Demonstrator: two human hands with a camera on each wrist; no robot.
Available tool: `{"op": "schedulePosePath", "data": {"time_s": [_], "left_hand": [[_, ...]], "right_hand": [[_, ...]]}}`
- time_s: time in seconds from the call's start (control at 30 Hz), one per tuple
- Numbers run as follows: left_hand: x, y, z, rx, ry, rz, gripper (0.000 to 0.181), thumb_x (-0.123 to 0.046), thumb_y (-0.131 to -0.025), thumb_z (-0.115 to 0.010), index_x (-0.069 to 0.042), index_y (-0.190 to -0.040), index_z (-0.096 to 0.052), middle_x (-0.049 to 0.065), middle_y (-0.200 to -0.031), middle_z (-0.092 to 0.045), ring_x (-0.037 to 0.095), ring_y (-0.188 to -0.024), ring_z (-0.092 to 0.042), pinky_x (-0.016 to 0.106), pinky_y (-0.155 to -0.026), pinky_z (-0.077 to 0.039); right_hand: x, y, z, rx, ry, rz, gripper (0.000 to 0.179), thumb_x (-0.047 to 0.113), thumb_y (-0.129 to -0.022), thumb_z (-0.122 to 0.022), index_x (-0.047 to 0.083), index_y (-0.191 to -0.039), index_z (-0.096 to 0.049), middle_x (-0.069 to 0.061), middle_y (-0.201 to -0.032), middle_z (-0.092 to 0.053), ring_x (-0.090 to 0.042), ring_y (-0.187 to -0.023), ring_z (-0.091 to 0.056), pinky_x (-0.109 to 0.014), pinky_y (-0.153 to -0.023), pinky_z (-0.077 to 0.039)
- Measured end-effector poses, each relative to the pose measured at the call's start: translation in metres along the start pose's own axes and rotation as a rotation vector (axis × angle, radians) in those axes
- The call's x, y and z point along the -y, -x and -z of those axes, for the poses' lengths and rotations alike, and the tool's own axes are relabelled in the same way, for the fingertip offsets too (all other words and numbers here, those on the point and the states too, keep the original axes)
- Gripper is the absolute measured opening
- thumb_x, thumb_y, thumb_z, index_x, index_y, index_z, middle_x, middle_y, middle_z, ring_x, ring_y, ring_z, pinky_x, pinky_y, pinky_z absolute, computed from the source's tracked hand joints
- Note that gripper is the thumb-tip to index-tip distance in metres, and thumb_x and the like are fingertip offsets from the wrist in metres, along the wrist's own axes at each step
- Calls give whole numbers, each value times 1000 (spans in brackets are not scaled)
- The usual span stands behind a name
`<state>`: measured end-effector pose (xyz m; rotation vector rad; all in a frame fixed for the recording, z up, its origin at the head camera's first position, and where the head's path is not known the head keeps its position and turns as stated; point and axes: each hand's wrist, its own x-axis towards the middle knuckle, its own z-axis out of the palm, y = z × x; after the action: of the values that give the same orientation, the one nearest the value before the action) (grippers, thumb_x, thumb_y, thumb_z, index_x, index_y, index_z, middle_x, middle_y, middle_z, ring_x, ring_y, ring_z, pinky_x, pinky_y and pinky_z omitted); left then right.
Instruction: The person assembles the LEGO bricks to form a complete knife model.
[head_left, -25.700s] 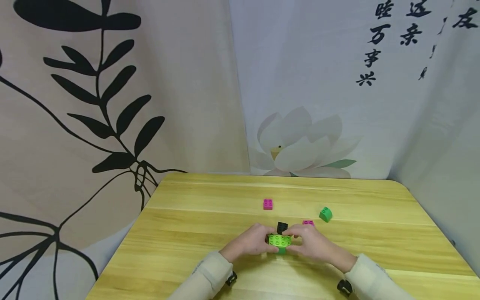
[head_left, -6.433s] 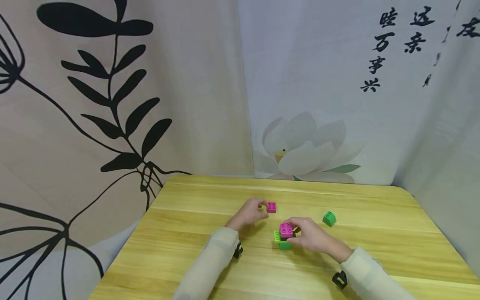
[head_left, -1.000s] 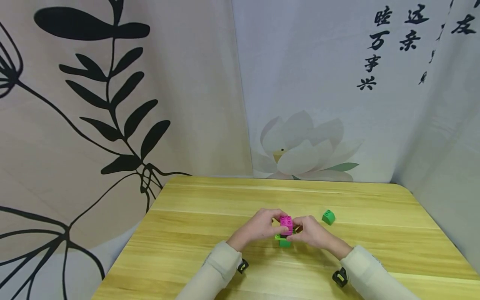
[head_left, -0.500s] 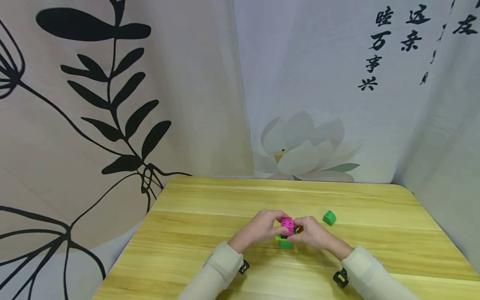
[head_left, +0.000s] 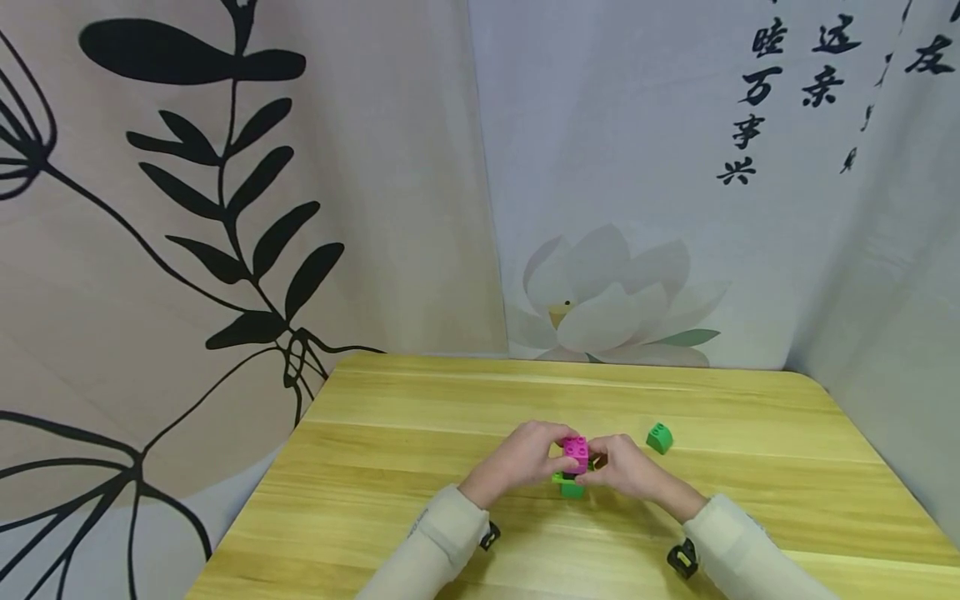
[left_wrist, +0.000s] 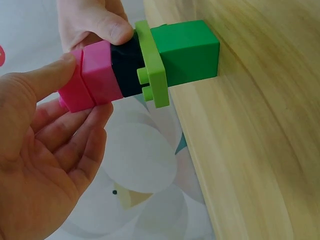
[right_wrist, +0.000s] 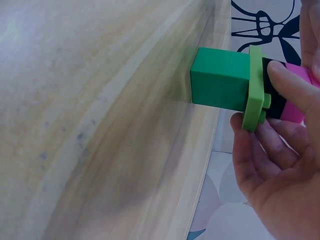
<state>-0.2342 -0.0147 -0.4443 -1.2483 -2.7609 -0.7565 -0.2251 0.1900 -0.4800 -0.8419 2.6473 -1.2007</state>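
Note:
A small tower of toy building bricks stands on the table between both hands. From the bottom up it has a green block [left_wrist: 187,57], a lime-green plate [right_wrist: 254,87] with studs showing at one end, a black brick [left_wrist: 127,67] and two pink bricks. My left hand [head_left: 521,458] pinches the topmost pink brick [left_wrist: 75,95] between thumb and fingers. Lower down, my right hand [head_left: 626,471] grips the tower, its thumb pressed on the black brick and fingers under the plate's overhang. The lower pink brick [left_wrist: 101,72] sits flush on the black one.
A loose green brick [head_left: 659,437] with a sloped side and studs on top lies behind the right hand. The wooden table [head_left: 420,392] ends at a printed curtain [head_left: 397,208]. A dark strap fitting [head_left: 682,558] sits at the right cuff.
Since several seconds ago, the left hand has brought the second pink brick from the back of the table onto the tower. Over the last second, both hands have kept almost still.

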Motion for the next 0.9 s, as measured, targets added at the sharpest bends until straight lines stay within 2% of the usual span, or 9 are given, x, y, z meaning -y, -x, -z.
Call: {"op": "schedulePosePath", "data": {"time_s": [0.27,0.4,0.73,0.9], "left_hand": [[3,-1,-1,30,63,62,24,-31,-88,-68,-17,-107,-67,-10,-94,-67,8,-89,-63,15,-72,-46],[4,-1,-1,29,90,73,23,-31,-87,-69,-18,-106,-67,-10,-94,-67,9,-88,-63,15,-68,-45],[5,-1,-1,26,119,87,22,-30,-87,-70,-18,-106,-67,-10,-94,-68,6,-85,-62,15,-66,-44],[4,0,-2,22,124,103,24,-31,-86,-70,-19,-106,-67,-11,-93,-67,9,-88,-63,17,-70,-45]], "right_hand": [[-2,0,-1,5,-14,-4,19,25,-79,-78,14,-90,-68,8,-83,-66,-10,-75,-60,-24,-64,-51],[-4,-1,-2,-4,-9,-3,19,26,-78,-78,15,-90,-68,9,-83,-66,-8,-75,-60,-24,-64,-51],[-7,-1,-2,-15,3,18,18,25,-78,-79,14,-89,-68,9,-82,-66,-8,-74,-60,-24,-63,-51],[-6,0,-2,-16,-1,9,19,24,-77,-79,14,-88,-68,8,-82,-65,-8,-73,-59,-24,-62,-51]]}}
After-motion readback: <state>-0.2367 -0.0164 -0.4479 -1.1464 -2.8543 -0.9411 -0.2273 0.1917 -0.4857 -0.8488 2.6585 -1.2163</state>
